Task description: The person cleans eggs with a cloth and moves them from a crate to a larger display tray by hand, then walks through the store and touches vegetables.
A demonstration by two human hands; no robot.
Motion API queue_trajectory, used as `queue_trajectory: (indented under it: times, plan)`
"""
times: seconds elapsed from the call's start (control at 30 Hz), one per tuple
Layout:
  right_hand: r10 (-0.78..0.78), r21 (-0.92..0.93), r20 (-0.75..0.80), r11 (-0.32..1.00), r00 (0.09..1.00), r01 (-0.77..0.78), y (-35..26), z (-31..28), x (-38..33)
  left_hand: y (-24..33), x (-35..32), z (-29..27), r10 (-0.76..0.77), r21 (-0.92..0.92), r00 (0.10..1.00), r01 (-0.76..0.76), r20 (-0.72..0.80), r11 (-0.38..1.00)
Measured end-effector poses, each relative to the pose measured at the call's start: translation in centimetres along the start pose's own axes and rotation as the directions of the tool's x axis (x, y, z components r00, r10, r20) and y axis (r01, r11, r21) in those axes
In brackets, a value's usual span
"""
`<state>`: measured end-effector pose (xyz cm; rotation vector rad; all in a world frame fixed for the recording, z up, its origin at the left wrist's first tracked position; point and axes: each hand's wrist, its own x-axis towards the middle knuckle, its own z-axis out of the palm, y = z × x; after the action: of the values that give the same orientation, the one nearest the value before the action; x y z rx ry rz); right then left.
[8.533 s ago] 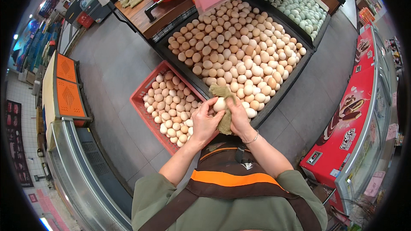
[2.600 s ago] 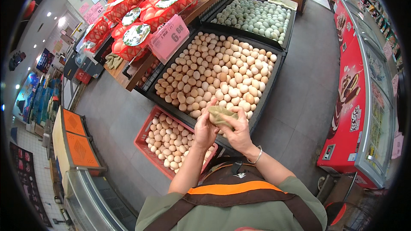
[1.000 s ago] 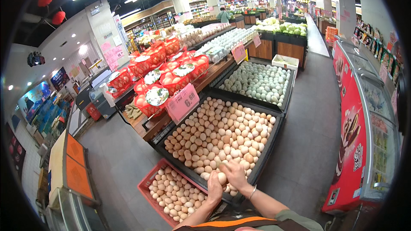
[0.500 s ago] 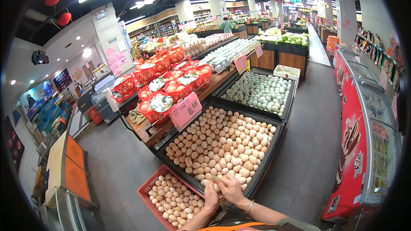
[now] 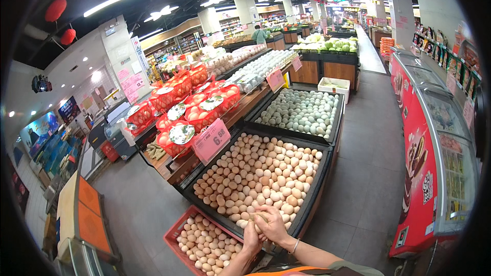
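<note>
The left hand [image 5: 251, 239] cups an egg [image 5: 257, 228], mostly hidden — the right hand [image 5: 275, 226] grips a drab green cloth [image 5: 261, 216] against it — by the near edge of the black tray [image 5: 318, 180], close to the red crate [image 5: 175, 226].

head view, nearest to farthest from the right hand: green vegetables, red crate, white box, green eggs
1. Red crate, left of the right hand
2. Green eggs, ahead
3. White box, beyond the eggs
4. Green vegetables, farthest ahead
</note>
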<state>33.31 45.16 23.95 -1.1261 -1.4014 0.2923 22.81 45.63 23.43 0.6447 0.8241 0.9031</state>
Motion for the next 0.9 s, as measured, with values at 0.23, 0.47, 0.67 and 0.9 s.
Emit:
queue_trajectory:
  times: [0.23, 0.47, 0.67, 0.9]
  plan:
    - [0.329, 0.310, 0.185, 0.875, 0.926, -0.373, 2.2, -1.0, -1.7, -1.4, 2.6, -2.5, -0.145, -0.176, 0.982, 0.164, 0.118, 0.971]
    - [0.092, 0.212, 0.096, 0.971, 0.991, -0.111, 2.7, -2.4, -1.4, -0.9, 3.2, -1.0, -0.023, -0.036, 0.971, 0.033, 0.239, 0.999]
    - [0.486, 0.534, 0.207, 0.671, 0.849, -0.514, 3.1, -2.0, 0.4, -0.7, 1.1, 3.3, 0.350, 0.400, 0.937, -0.321, 0.000, 0.858]
    - [0.567, 0.875, 0.419, -0.044, 0.709, -0.481, 5.2, -1.0, 0.6, 2.1, 2.9, -1.2, -0.102, -0.232, 0.990, 0.124, 0.101, 0.965]
